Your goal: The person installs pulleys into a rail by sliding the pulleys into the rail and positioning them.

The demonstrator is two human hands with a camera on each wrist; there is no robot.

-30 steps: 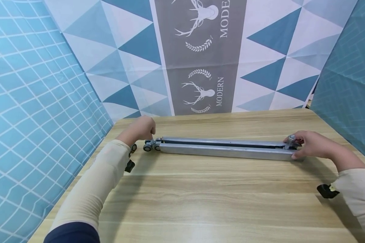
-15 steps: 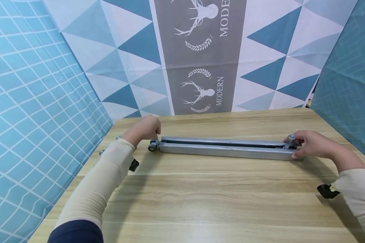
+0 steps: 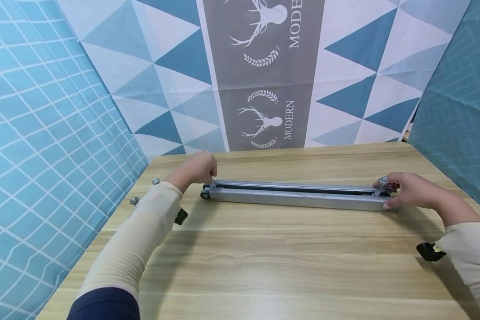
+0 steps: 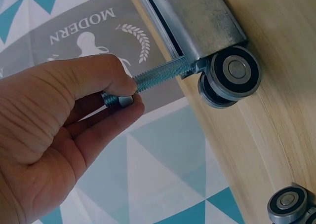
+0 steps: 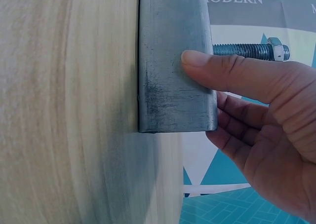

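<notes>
A long grey metal sliding-door track (image 3: 300,198) lies across the wooden table, its slot facing up. At its left end a roller trolley (image 4: 234,71) sits partly inside the channel, with one pair of wheels outside. My left hand (image 3: 202,168) pinches the nut end of the trolley's threaded bolt (image 4: 160,75) between thumb and fingers. The right hand (image 3: 414,189) grips the track's other end, thumb (image 5: 197,58) on the side wall, other fingers partly hidden behind. Just beside that thumb, a second bolt with a nut (image 5: 276,51) sticks up out of the slot.
Left of the track, two more nut-topped bolts (image 3: 155,181) stand on the table (image 3: 288,262), partly behind the left sleeve. A further roller (image 4: 287,202) shows at the corner of the left wrist view. Patterned fabric walls (image 3: 64,120) enclose the table's back and sides.
My left hand has moved right, sliding the roller trolley into the track's left end, so fewer wheels show outside. The two bolts behind the sleeve came into view. The right hand stays put.
</notes>
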